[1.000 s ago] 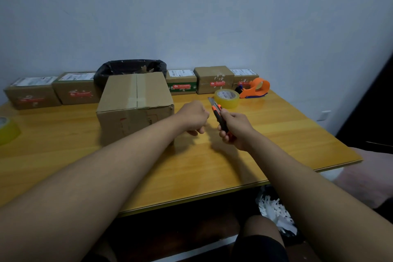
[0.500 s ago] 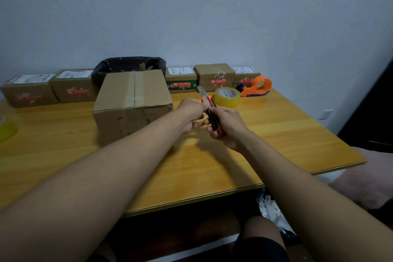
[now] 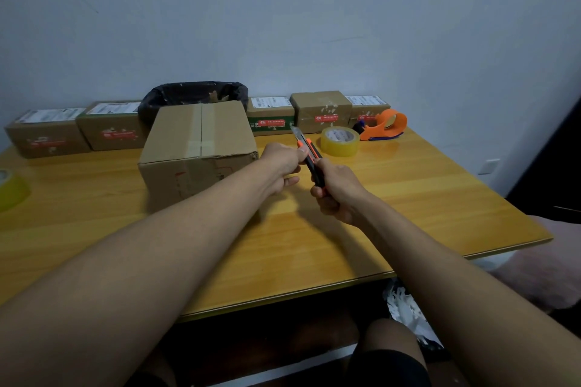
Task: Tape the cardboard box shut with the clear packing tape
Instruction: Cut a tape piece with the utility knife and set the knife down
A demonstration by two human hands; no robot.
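**Open tabletop at the front and right; the back edge is blocked**

The tabletop (image 3: 424, 198) is left bare across the lower centre and right of the frame. The left centre is blocked by the cardboard box (image 3: 198, 148), with a black-lined bin (image 3: 191, 94) just behind it. The far edge is lined with small parcels (image 3: 47, 132). At upper right, a tape roll (image 3: 339, 141) and an orange dispenser (image 3: 385, 124) are set near each other. Another tape roll (image 3: 11, 190) is seen at the left edge.

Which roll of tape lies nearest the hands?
The clear roll lying flat just beyond the utility knife, beside the orange dispenser. The other roll sits at the table's far left edge.
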